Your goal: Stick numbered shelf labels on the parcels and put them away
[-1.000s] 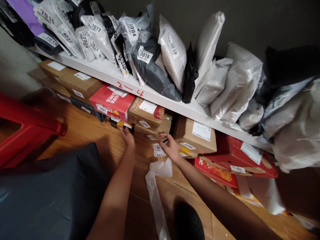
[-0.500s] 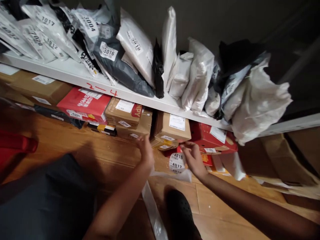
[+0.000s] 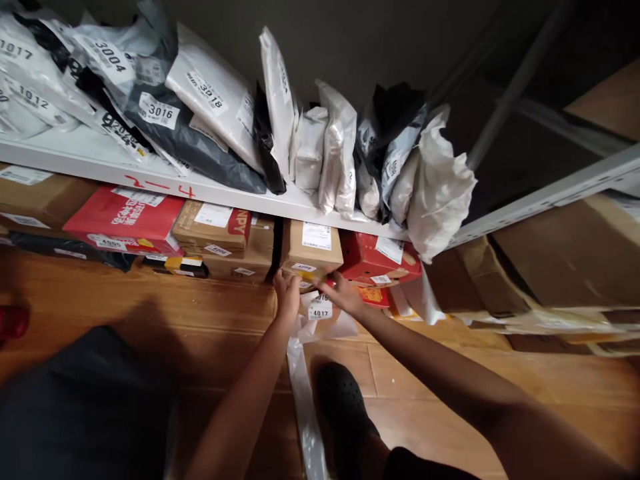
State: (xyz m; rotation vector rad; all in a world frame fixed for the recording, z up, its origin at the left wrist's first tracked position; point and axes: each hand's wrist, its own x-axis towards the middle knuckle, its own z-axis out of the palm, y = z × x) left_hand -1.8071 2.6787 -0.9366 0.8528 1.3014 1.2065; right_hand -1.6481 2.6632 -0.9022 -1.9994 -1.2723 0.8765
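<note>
My left hand (image 3: 287, 293) is at the lower left front corner of a brown cardboard box (image 3: 313, 252). Its fingers are bent together, and what they hold, if anything, is hidden. My right hand (image 3: 344, 295) reaches the lower right of the same box, its fingers closed at the top edge of a roll of number labels (image 3: 320, 311). The labels 4016 and 4017 show on the roll, just below the fingers. A pale backing strip (image 3: 304, 393) trails from beneath the hands down to the floor.
A white shelf (image 3: 100, 170) above holds several numbered mailing bags (image 3: 210, 93). Beneath it stand a red printed box (image 3: 127, 217), an NPY carton (image 3: 207, 230) and a red carton (image 3: 380, 257). Large open cartons (image 3: 565, 253) are at the right. My dark clog (image 3: 343, 397) is on the wooden floor.
Both hands have moved in to the front of the brown box and closer together, with the label roll carried along by the right. The view has shifted to the right.
</note>
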